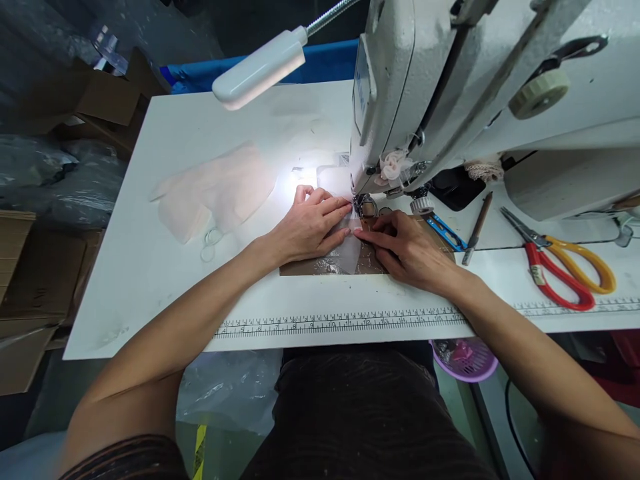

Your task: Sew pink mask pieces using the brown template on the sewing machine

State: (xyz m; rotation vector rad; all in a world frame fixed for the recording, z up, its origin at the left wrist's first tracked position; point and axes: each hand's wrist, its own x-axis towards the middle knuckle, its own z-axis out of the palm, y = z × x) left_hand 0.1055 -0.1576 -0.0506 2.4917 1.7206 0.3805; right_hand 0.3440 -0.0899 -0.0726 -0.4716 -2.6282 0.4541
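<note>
Left hand [307, 223] and right hand [400, 250] pressed flat, fingers extended, gripping nothing, on small sheer white fabric piece [349, 253] before white sewing machine [450, 87], red-and-yellow-handled scissors [560, 263] right of machine

We see a white tabletop [165, 200] with a printed black-and-white ruler strip [350, 323] along its front edge. The sewing machine [450, 87] is off-white, its lamp [260, 67] white. Pale pink fabric pieces [215, 190] lie to the left. Under our hands sits a brown patch [310, 268] with a translucent white piece [350, 255] on it. The scissors [565, 267] have red and yellow handles. A purple basket [467, 363] hangs below.
</note>
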